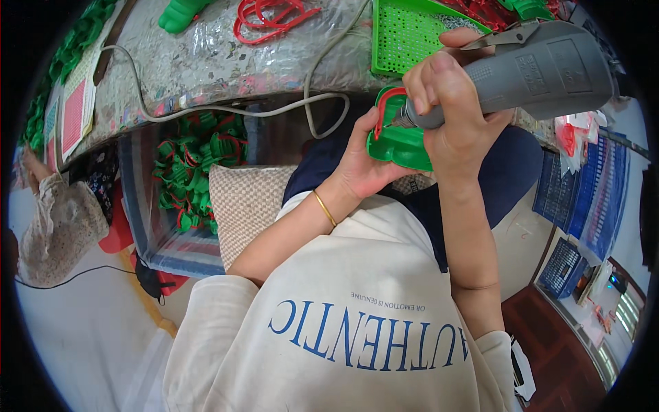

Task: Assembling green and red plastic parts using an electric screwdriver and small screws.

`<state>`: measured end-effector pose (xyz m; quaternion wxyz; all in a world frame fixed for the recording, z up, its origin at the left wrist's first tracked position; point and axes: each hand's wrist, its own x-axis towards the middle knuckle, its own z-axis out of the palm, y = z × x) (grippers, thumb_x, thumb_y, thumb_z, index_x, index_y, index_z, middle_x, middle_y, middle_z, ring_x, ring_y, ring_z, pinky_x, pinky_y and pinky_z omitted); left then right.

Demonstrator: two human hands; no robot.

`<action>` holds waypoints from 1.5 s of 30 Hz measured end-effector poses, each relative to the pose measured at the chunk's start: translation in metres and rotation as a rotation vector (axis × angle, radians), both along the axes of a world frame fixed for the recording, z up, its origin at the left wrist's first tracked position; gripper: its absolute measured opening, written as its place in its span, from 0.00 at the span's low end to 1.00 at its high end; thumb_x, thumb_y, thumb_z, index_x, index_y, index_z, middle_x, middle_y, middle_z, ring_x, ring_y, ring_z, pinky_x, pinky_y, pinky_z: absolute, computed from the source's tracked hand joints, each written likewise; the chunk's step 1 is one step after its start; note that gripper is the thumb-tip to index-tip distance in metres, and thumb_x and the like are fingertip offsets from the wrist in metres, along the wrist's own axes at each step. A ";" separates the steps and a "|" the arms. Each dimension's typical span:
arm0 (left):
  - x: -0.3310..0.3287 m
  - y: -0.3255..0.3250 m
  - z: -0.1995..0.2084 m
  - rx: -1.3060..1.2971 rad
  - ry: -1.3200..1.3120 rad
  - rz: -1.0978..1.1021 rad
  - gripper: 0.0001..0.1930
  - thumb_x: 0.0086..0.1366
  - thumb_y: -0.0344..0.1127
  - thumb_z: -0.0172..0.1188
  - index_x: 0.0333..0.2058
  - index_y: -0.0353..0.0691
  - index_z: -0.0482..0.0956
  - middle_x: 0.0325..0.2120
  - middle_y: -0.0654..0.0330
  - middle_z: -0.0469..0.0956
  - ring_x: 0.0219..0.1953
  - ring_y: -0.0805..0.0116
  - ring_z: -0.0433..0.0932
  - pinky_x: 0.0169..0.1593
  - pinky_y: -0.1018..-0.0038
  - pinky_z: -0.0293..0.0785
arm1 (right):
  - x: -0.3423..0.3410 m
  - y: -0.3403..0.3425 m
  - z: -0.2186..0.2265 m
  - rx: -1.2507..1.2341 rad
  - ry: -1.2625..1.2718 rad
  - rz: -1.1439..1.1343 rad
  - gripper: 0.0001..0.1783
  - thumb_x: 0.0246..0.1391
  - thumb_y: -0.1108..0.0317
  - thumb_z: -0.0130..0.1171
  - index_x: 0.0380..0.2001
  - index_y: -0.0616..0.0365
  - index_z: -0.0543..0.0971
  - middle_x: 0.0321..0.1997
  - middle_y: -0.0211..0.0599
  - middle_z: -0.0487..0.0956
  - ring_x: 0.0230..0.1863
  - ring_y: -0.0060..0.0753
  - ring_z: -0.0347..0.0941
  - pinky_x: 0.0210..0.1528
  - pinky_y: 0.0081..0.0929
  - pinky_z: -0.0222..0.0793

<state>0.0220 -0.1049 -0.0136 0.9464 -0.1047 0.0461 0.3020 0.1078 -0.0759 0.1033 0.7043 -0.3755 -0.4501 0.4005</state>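
A person's left hand [357, 166] has its grip closed on the edge of a green plastic piece [405, 143], held above the lap [511, 168]. The right hand [453, 106] grips a grey power screwdriver [539, 77], its tip pointing into the piece near a red strip [381, 113]; contact is unclear. On the surface [220, 72] beyond lies a green perforated tray [376, 41].

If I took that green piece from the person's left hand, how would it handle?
The green piece is probably fairly stiff: its rim shows no obvious sag. It's likely light, given its thin-looking walls. Its smooth, slightly shiny surface might feel slippery.
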 end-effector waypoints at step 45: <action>-0.063 0.006 0.018 0.340 0.304 0.017 0.28 0.66 0.49 0.54 0.61 0.45 0.62 0.50 0.48 0.73 0.49 0.53 0.77 0.51 0.54 0.75 | 0.030 0.019 0.038 0.061 0.110 0.375 0.12 0.57 0.69 0.50 0.44 0.58 0.70 0.20 0.22 0.57 0.19 0.17 0.53 0.30 0.22 0.51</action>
